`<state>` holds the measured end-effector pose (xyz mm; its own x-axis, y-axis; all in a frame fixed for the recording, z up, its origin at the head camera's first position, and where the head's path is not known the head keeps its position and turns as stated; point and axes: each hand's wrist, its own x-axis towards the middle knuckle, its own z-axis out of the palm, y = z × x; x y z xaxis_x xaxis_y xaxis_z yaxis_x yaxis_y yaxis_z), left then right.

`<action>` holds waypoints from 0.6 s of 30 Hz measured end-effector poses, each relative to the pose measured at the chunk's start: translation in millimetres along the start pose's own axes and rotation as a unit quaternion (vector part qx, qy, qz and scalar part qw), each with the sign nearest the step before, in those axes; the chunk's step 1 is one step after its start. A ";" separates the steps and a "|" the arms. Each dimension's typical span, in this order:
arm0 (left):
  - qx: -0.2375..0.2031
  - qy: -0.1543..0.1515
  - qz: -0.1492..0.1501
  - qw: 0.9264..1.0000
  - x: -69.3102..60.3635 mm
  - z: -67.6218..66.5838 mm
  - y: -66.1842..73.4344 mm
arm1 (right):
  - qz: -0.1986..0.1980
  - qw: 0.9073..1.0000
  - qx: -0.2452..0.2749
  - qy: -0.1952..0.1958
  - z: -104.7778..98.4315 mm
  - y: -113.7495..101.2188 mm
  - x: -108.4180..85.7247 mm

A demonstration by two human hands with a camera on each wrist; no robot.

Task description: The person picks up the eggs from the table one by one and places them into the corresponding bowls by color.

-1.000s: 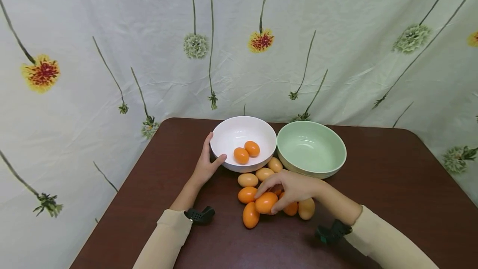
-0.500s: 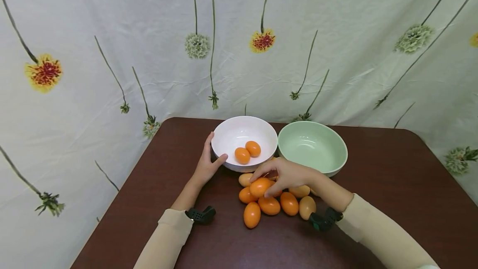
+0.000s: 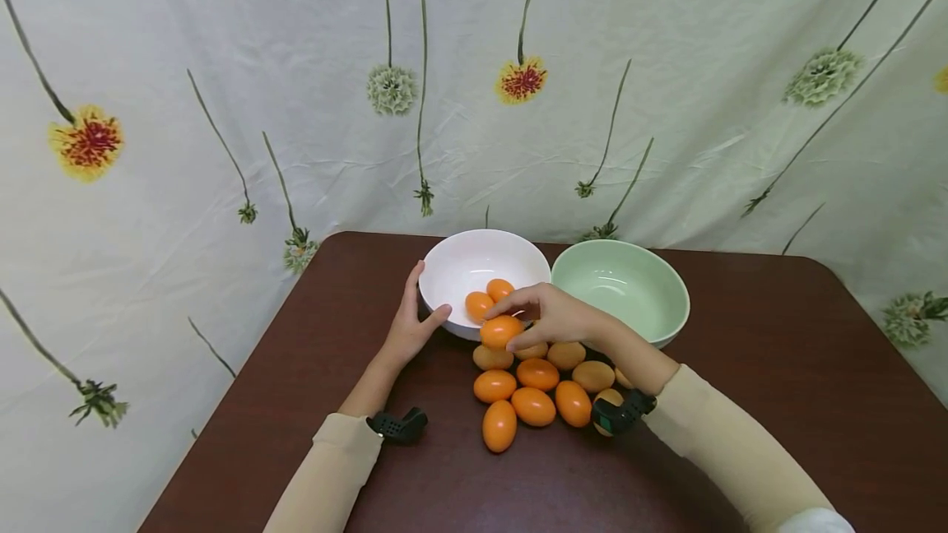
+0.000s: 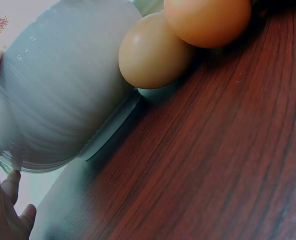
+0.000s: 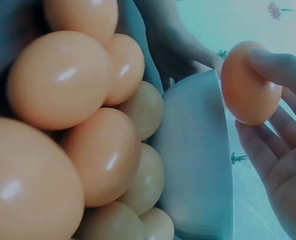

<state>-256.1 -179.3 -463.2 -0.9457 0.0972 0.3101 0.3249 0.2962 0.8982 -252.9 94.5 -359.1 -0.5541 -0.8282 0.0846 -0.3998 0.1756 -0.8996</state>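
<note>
My right hand (image 3: pixel 559 317) pinches an orange egg (image 3: pixel 500 332) between thumb and fingers, at the near rim of the white bowl (image 3: pixel 467 263). In the right wrist view this egg (image 5: pixel 250 82) is raised beside the bowl's rim. Two orange eggs (image 3: pixel 479 305) lie inside the white bowl. My left hand (image 3: pixel 410 334) rests against the bowl's left side, fingers and thumb spread and fairly straight. Orange eggs (image 3: pixel 534 406) and light brown eggs (image 3: pixel 593 376) lie grouped on the table in front of the bowls. My right hand and forearm partly hide some of them.
A light green bowl (image 3: pixel 618 278) stands right of the white one, touching or nearly so, with no eggs visible inside. The dark brown table (image 3: pixel 355 270) ends at a flower-printed cloth (image 3: pixel 311 39) behind.
My right hand has lifted the orange egg from the group and carried it up and leftward to the white bowl's near rim. My left hand has stayed against the bowl.
</note>
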 end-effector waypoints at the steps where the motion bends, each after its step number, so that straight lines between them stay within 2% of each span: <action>1: -0.001 -0.001 0.000 1.000 0.2 -0.2 0.2 | -0.001 1.000 0.001 0.011 -0.2 0.6 2.4; 3: -0.004 -0.005 -0.002 1.000 0.1 -0.8 2.1 | -0.006 0.999 0.004 0.032 -0.8 1.4 7.2; 10: -0.005 -0.016 -0.013 1.000 -7.3 -4.1 38.4 | -0.013 0.997 -0.010 0.075 -2.5 7.7 21.0; 18: -0.008 -0.015 -0.018 1.000 -8.9 -4.3 41.8 | 0.027 0.992 -0.049 0.114 -1.5 21.1 34.4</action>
<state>-234.1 -171.8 -427.1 -0.9563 0.1155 0.2686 0.2909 0.2854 0.9132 -281.5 70.5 -374.5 -0.7236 -0.6755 0.1417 -0.4270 0.2767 -0.8609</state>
